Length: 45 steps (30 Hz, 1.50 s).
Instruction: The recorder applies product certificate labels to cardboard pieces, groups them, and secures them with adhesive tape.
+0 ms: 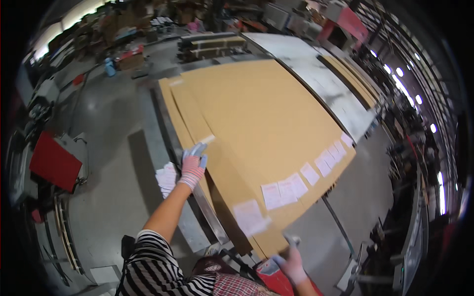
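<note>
across the middle of the head view: one large cardboard sheet (256,108), tan, matte, flat-faced, with long straight creases and a raised strip down its left side. handling, as judged: light for its breadth, stiff in the flat, apt to fold at the creases; not slippery to gloves; best held by two opposite edges.

at the sheet's left edge: left hand (194,165), knit glove, fingers extended, thumb apart, laid on the strip; no pinch discernible.

off the sheet's near corner: right hand (291,261), gloved, blurred, thumb and fingers apart, apparently holding nothing.

along the sheet's right and near edges: white paper slips (279,193), thin, rectangular, partly overlapping.

left of the sheet: grey metal ledge (190,227), smooth, bearing a loose paper bundle (167,178).
</note>
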### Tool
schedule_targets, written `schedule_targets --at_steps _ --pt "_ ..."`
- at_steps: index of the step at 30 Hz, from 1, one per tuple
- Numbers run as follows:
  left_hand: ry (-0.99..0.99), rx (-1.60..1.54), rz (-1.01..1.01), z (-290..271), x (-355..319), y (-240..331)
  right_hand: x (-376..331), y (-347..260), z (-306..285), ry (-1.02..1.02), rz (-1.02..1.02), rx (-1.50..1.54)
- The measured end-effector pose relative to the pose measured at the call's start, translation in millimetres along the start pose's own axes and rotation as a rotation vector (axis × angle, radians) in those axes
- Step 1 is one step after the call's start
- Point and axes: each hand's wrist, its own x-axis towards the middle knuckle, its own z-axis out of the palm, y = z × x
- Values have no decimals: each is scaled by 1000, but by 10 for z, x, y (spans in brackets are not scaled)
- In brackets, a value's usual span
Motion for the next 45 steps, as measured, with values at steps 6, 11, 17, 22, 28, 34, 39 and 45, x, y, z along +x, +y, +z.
schedule_targets --at_steps 6,11,17,22,28,34,39,45 --pt "-508 623 5 -168 64 481 355 821 -367 -32 186 -729" --pt "-462 555 115 67 -150 1052 -611 2733 -1479 131 511 -834" --pt "-827 288 403 536 -857 2882 -1500 4245 -1959 -296 680 -606" --pt "-726 659 308 1261 -1240 3028 -973 4052 -2398 -272 510 -642" --pt "-697 859 138 1365 -1536 3185 -692 3047 -2603 -206 -108 -512" --pt "-610 552 294 1238 -1296 2872 -562 3111 -2010 -395 -282 -285" --pt "-658 335 244 1270 -1112 2538 317 2421 -1271 -333 -536 -86" --pt "-706 247 262 1184 -951 2521 808 2265 -895 -793 -190 -944"
